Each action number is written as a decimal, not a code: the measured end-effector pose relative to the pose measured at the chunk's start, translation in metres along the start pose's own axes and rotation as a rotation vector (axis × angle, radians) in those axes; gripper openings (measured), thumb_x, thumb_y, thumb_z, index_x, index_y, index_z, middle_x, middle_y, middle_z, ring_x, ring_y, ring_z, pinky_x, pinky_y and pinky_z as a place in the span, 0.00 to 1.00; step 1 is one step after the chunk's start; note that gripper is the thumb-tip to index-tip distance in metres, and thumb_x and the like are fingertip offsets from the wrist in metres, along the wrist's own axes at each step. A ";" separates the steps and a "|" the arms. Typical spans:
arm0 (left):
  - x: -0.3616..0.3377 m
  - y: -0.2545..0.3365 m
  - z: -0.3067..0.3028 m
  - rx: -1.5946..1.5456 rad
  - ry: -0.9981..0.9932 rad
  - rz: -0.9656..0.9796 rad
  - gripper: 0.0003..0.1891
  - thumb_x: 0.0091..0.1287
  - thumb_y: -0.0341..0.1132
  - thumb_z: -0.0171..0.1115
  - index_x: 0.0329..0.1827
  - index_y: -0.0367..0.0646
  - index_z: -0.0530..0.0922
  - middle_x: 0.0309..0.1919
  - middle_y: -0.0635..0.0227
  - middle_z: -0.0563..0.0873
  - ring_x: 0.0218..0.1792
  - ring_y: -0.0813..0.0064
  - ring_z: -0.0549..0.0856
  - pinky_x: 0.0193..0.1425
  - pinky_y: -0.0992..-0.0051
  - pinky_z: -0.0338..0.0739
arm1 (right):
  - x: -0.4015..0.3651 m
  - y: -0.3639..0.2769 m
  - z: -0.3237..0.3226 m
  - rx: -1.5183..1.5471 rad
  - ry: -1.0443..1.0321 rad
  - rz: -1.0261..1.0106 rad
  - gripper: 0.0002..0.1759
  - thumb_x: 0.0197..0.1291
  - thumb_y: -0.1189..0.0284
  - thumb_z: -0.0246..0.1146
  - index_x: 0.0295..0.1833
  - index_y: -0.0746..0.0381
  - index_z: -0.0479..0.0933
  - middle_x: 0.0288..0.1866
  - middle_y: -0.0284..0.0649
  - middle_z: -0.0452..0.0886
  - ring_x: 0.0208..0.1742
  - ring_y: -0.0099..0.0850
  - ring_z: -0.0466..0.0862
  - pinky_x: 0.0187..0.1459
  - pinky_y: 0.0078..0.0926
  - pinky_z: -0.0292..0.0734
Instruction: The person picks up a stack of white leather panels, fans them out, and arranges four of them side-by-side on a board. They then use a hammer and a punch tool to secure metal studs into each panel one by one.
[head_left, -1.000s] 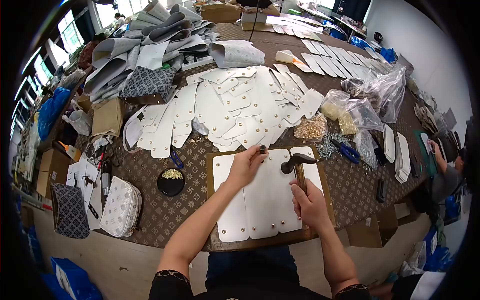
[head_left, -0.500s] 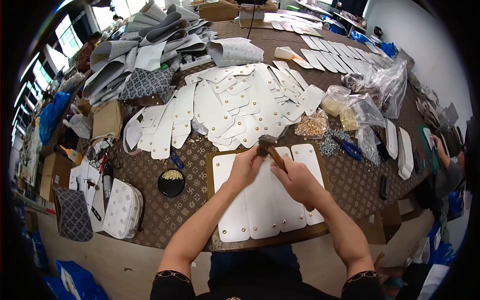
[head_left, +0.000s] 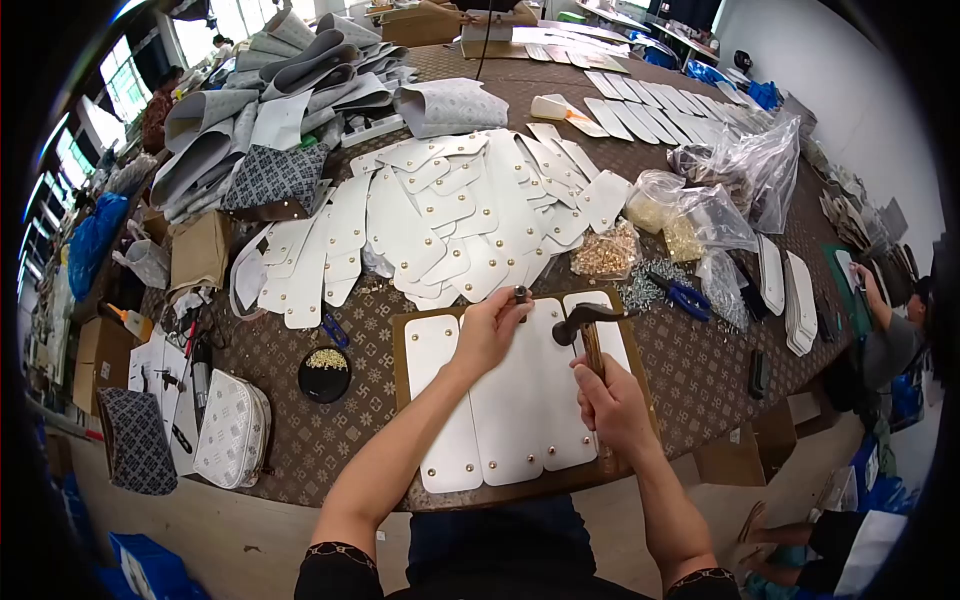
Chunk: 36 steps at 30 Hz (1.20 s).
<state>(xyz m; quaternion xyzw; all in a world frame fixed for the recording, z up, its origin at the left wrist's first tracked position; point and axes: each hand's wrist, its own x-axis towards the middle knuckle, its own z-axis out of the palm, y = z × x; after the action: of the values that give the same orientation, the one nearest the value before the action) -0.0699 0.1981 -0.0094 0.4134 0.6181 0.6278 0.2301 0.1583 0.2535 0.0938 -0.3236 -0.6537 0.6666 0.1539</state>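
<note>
My left hand (head_left: 490, 333) is closed around a small dark metal punch (head_left: 520, 293), held upright at the top end of the white strips. In my right hand (head_left: 615, 405) is the wooden handle of a hammer (head_left: 577, 322), its dark head to the right of the punch and apart from it. Beneath both hands, white strips (head_left: 510, 400) with metal studs at their ends lie side by side on a brown board (head_left: 402, 350). Beyond them spreads a heap of studded white pieces (head_left: 440, 210).
A black dish (head_left: 324, 380) of gold studs and a white pouch (head_left: 232, 430) lie left. Bags of rivets (head_left: 605, 252), blue-handled pliers (head_left: 688, 298) and stacked strips (head_left: 800, 305) lie right. Rolled grey material (head_left: 290, 90) is piled back left. A co-worker's arm (head_left: 877, 300) shows at far right.
The hammer has moved right and away from the punch, with my right hand lower. My left hand stays at the punch. The whole view has shifted slightly.
</note>
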 end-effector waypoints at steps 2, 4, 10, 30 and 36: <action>-0.001 0.003 -0.002 0.006 -0.017 0.016 0.07 0.79 0.25 0.61 0.54 0.31 0.82 0.41 0.69 0.91 0.41 0.85 0.84 0.50 0.81 0.80 | -0.002 -0.043 -0.002 -0.083 -0.012 -0.104 0.12 0.83 0.67 0.57 0.56 0.66 0.76 0.23 0.28 0.71 0.17 0.15 0.66 0.19 0.18 0.63; -0.002 0.007 0.000 0.018 -0.006 0.015 0.07 0.79 0.24 0.61 0.54 0.31 0.82 0.40 0.69 0.91 0.40 0.85 0.84 0.50 0.81 0.80 | -0.012 -0.091 -0.007 -0.111 0.022 -0.395 0.13 0.83 0.67 0.56 0.57 0.66 0.76 0.24 0.27 0.71 0.18 0.14 0.67 0.20 0.17 0.62; -0.003 0.011 -0.001 0.106 0.013 0.103 0.08 0.78 0.25 0.63 0.55 0.33 0.83 0.36 0.67 0.90 0.36 0.83 0.83 0.45 0.79 0.80 | 0.039 -0.082 0.014 -0.094 -0.038 -0.825 0.14 0.84 0.65 0.53 0.58 0.65 0.73 0.23 0.27 0.70 0.20 0.16 0.67 0.24 0.19 0.65; 0.022 0.007 0.042 0.012 -0.094 0.069 0.09 0.79 0.27 0.65 0.57 0.33 0.83 0.43 0.65 0.93 0.44 0.81 0.88 0.53 0.78 0.83 | -0.009 0.008 -0.023 0.049 0.100 -0.017 0.14 0.84 0.63 0.57 0.55 0.65 0.76 0.24 0.28 0.70 0.19 0.16 0.68 0.21 0.19 0.64; 0.025 0.006 0.044 0.039 -0.090 0.019 0.10 0.78 0.28 0.65 0.57 0.34 0.84 0.41 0.65 0.93 0.41 0.84 0.86 0.50 0.78 0.82 | -0.009 -0.112 -0.026 0.112 0.163 -0.796 0.14 0.84 0.66 0.56 0.56 0.67 0.75 0.25 0.28 0.71 0.21 0.14 0.68 0.23 0.17 0.63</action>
<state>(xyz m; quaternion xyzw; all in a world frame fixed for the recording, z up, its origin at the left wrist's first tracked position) -0.0468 0.2432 -0.0028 0.4511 0.6153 0.5987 0.2437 0.1570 0.2786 0.2060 -0.0883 -0.6761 0.5620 0.4683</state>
